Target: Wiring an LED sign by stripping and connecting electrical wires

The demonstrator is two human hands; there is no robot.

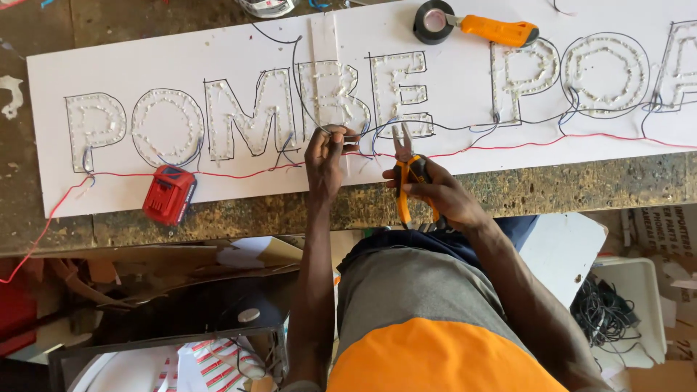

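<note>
A long white sign board (450, 87) lies on a worn workbench, with outlined letters filled with small pale bulbs. Red and black wires (508, 147) run along the board's near edge. My left hand (324, 156) pinches a bundle of thin wires at the board's near edge, below the middle letters. My right hand (428, 190) grips orange-handled pliers (406, 170), whose jaws point up at the wires just right of my left hand.
A red battery pack (169, 194) sits at the board's near left edge. A roll of black tape (433, 20) and an orange utility knife (499, 30) lie at the far side. Below the bench are cardboard scraps, a white bin of black cables (606, 316) and a dark box.
</note>
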